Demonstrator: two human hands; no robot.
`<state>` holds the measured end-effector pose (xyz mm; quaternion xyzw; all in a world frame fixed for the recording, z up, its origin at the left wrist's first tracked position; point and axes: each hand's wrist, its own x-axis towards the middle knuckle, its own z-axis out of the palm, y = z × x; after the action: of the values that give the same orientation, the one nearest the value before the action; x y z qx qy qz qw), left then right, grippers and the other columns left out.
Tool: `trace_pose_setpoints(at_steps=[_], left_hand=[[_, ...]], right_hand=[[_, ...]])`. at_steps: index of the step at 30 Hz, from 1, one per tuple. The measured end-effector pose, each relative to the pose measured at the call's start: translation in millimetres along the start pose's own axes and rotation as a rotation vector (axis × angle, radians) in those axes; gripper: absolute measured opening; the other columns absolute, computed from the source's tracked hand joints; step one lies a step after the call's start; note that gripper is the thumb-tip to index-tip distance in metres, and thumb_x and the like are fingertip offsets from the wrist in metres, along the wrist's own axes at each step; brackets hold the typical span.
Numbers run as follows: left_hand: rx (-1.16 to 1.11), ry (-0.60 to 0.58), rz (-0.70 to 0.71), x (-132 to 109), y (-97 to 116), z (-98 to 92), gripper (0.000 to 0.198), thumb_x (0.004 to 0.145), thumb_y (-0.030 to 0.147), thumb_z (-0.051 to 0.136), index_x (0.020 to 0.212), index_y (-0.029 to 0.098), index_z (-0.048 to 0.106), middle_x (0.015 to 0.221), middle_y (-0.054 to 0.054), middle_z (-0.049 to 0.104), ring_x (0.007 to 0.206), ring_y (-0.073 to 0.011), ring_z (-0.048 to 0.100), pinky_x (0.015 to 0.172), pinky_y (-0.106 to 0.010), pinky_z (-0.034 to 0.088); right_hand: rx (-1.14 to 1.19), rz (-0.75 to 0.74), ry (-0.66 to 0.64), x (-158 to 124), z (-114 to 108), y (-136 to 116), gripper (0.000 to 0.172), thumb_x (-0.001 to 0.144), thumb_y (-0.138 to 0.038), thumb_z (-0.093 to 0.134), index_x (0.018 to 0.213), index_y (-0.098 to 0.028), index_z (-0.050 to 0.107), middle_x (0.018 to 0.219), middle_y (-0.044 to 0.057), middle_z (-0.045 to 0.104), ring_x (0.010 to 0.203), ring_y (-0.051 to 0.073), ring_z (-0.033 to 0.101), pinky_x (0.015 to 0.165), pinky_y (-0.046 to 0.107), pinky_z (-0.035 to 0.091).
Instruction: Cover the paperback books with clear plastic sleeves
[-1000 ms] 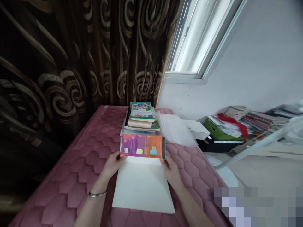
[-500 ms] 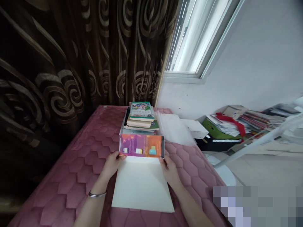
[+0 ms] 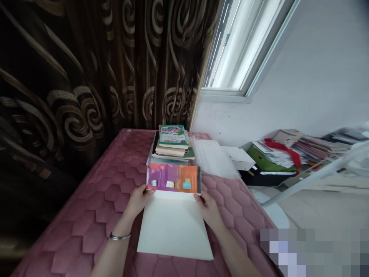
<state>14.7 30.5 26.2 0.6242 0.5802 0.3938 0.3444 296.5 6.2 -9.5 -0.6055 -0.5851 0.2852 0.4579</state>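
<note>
An open book (image 3: 174, 227) lies on the pink quilted mattress (image 3: 95, 215), its cream inner page facing up. Its orange and purple cover (image 3: 173, 177) stands raised at the far edge. My left hand (image 3: 140, 200) pinches the cover's lower left corner. My right hand (image 3: 208, 207) grips the lower right corner. A metal bangle (image 3: 119, 237) is on my left wrist. Just behind the cover sits a stack of books (image 3: 173, 145), with a green-edged one on top.
Clear plastic sleeves (image 3: 213, 156) lie right of the stack. A dark patterned curtain (image 3: 86, 69) hangs at the left and back, beside a window (image 3: 236, 50). On the floor at the right are a white box (image 3: 240, 157), a green box and piled papers (image 3: 285, 152).
</note>
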Motion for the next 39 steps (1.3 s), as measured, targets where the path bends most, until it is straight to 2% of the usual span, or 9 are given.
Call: trace_pose_setpoints(at_steps=[7, 15, 20, 23, 25, 27, 30, 34, 39], left_hand=[[-0.243, -0.103, -0.062, -0.6, 0.1, 1.3, 0.035, 0.066, 0.044, 0.064, 0.082, 0.013, 0.065, 0.081, -0.004, 0.072, 0.074, -0.02, 0.063, 0.066, -0.025, 0.046], [-0.173, -0.072, -0.053, -2.3, 5.5, 0.3, 0.03, 0.067, 0.041, 0.061, 0.079, 0.014, 0.067, 0.081, -0.004, 0.073, 0.075, -0.0202, 0.064, 0.068, -0.025, 0.047], [-0.16, -0.038, -0.044, 0.8, -5.0, 6.1, 0.034, 0.068, 0.045, 0.06, 0.083, 0.015, 0.066, 0.081, -0.003, 0.072, 0.076, -0.0201, 0.064, 0.067, -0.024, 0.047], [-0.196, -0.019, -0.047, 3.0, -11.8, 11.1, 0.035, 0.069, 0.045, 0.059, 0.085, 0.015, 0.065, 0.082, -0.005, 0.072, 0.075, -0.02, 0.064, 0.066, -0.025, 0.047], [-0.208, -0.023, -0.048, 3.7, -13.7, 12.9, 0.034, 0.07, 0.044, 0.058, 0.085, 0.015, 0.065, 0.081, -0.005, 0.072, 0.074, -0.0196, 0.063, 0.066, -0.025, 0.047], [-0.211, -0.022, -0.042, 4.1, -14.4, 13.6, 0.034, 0.07, 0.045, 0.058, 0.085, 0.015, 0.064, 0.08, -0.004, 0.071, 0.074, -0.0192, 0.063, 0.066, -0.025, 0.047], [-0.206, -0.015, -0.028, 4.7, -15.4, 13.9, 0.035, 0.07, 0.046, 0.058, 0.085, 0.015, 0.064, 0.079, -0.004, 0.071, 0.074, -0.0189, 0.063, 0.068, -0.025, 0.047], [-0.176, 0.012, -0.009, 5.0, -15.6, 14.2, 0.032, 0.07, 0.044, 0.058, 0.083, 0.016, 0.065, 0.078, -0.004, 0.071, 0.072, -0.019, 0.063, 0.068, -0.026, 0.047], [-0.138, 0.022, -0.008, 3.2, -10.2, 12.8, 0.029, 0.071, 0.043, 0.056, 0.083, 0.017, 0.064, 0.079, -0.004, 0.072, 0.076, -0.0201, 0.064, 0.071, -0.026, 0.047]], right_hand=[[-0.023, -0.007, 0.003, -1.8, 0.3, -3.1, 0.042, 0.082, -0.06, 0.044, 0.067, -0.022, 0.045, 0.06, -0.003, 0.047, 0.059, 0.015, 0.044, 0.053, 0.024, 0.036], [-0.024, -0.002, 0.021, -1.7, 1.7, -1.3, 0.04, 0.083, -0.058, 0.045, 0.066, -0.022, 0.045, 0.06, -0.004, 0.046, 0.058, 0.015, 0.044, 0.054, 0.024, 0.036], [0.037, 0.01, 0.01, -0.7, 1.9, -5.7, 0.038, 0.081, -0.057, 0.049, 0.069, -0.021, 0.051, 0.063, -0.001, 0.054, 0.061, 0.017, 0.05, 0.055, 0.026, 0.04], [0.129, -0.032, -0.075, 3.1, -7.4, -10.4, 0.029, 0.08, -0.048, 0.053, 0.086, -0.02, 0.058, 0.079, 0.003, 0.063, 0.07, 0.019, 0.057, 0.063, 0.029, 0.047], [0.144, -0.098, -0.067, 8.3, -18.6, -15.8, 0.033, 0.077, -0.041, 0.057, 0.103, -0.021, 0.057, 0.099, 0.006, 0.065, 0.086, 0.021, 0.061, 0.075, 0.033, 0.049], [0.066, -0.176, 0.047, 15.6, -31.1, -26.4, 0.041, 0.076, -0.038, 0.058, 0.113, -0.022, 0.053, 0.114, 0.009, 0.061, 0.101, 0.023, 0.059, 0.086, 0.038, 0.047], [-0.181, -0.324, 0.167, 30.2, -44.4, -56.7, 0.037, 0.082, -0.036, 0.053, 0.115, -0.02, 0.054, 0.114, 0.01, 0.06, 0.106, 0.024, 0.055, 0.09, 0.04, 0.044], [-0.56, -0.488, -0.012, 53.8, -39.2, -108.0, 0.028, 0.088, -0.03, 0.049, 0.112, -0.021, 0.06, 0.115, 0.009, 0.062, 0.108, 0.025, 0.053, 0.091, 0.04, 0.039], [-0.785, -0.457, -0.23, 84.3, -13.6, -139.9, 0.027, 0.087, -0.029, 0.057, 0.112, -0.02, 0.063, 0.112, 0.009, 0.067, 0.108, 0.025, 0.056, 0.094, 0.038, 0.034]])
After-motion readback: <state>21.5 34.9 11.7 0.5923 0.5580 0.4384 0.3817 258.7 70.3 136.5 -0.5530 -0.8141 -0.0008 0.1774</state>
